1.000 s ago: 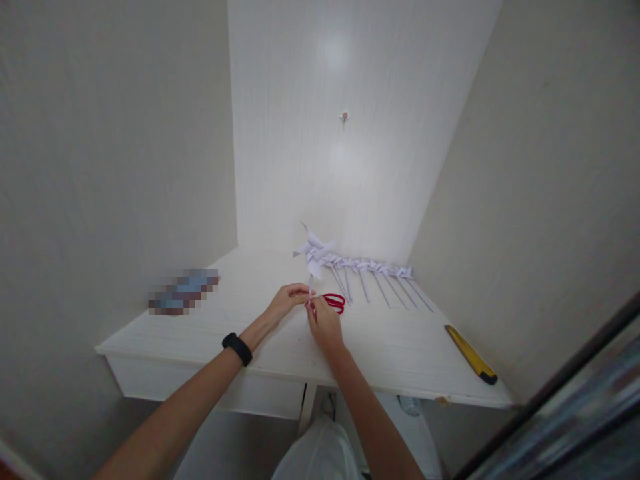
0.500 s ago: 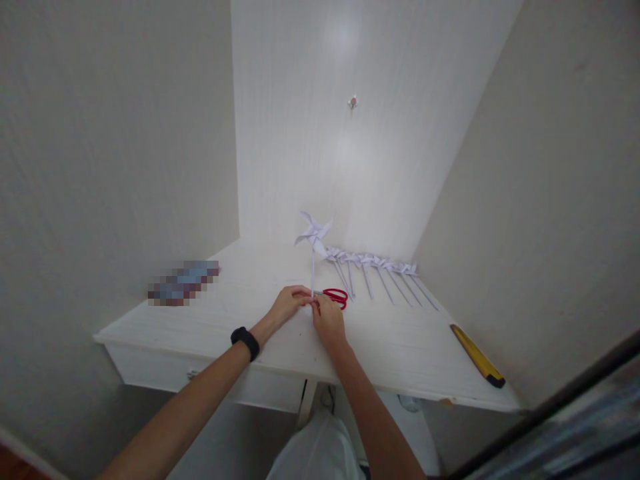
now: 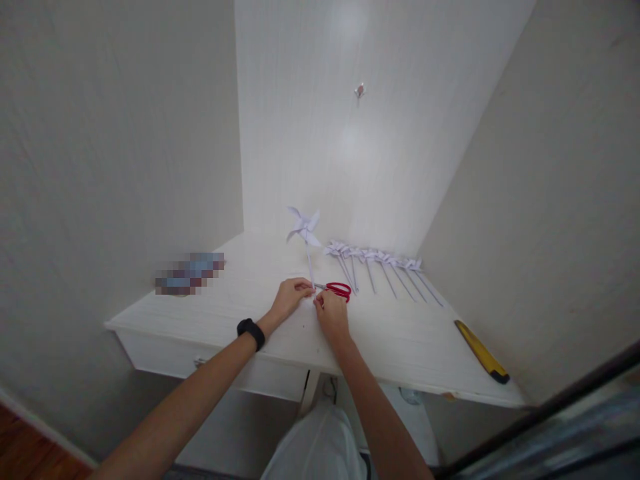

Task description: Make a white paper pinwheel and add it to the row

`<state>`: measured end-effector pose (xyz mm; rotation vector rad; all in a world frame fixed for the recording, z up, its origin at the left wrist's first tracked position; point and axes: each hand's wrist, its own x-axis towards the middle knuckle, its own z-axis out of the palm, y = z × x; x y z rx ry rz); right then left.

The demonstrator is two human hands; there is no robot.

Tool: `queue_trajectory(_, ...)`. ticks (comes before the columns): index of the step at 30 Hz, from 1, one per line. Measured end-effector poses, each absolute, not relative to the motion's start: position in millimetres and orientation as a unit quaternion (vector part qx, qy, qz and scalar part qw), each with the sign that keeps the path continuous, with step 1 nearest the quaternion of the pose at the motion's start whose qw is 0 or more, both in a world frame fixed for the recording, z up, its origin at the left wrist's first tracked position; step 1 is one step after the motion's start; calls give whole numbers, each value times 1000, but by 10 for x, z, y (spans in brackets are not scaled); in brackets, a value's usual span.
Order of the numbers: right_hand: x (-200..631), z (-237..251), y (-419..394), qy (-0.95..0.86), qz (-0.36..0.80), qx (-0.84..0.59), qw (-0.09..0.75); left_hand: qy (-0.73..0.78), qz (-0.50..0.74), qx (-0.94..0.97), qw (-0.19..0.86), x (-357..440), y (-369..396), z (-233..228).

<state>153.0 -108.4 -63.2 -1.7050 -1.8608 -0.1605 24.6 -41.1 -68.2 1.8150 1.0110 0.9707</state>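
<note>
While my left hand (image 3: 290,297) pinches the lower end of a white paper pinwheel (image 3: 303,228), its thin stick rises upright from my fingertips and the folded head stands above and just beyond them. My right hand (image 3: 331,313) sits just beside the left, fingers curled narrow toward the foot of that same stick; whether they actually grip it I cannot tell. Red-handled scissors (image 3: 338,290) lie on the white table (image 3: 400,347) touching or nearly touching the far side of my right hand. Farther beyond that hand and off to its right, a row of finished pinwheels (image 3: 380,267) lies flat, sticks pointing toward me. Well apart to the right, near the table's edge, rests a yellow utility knife (image 3: 483,352). A black band (image 3: 251,333) circles my left wrist.
</note>
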Motion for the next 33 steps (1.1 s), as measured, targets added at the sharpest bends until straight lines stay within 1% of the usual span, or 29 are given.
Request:
queue_trajectory(7,1495,-605,-1079,-691,-97,-646,311,408,401,720,393,226,-377,-672)
queue_trajectory(12,1540,-651,-1010,-626,-132,-691,336,426,407,713,380,213,-403,-651)
queue_trajectory(16,1577,-690,-1008,-616,-135,-707,320,447,420,698,369,211,-443,-608)
queue_trajectory(21,1560,-631,-1095,-665,-129,-674,293,484,430,683,337,220,-378,-564)
queue_trajectory(25,1533,-595,-1115,-717,-110,-628,283,506,408,696,304,315,-258,-497)
queue_trajectory(33,1483,-565,-1098,-761,-100,-563,307,549,341,709,284,611,47,-381)
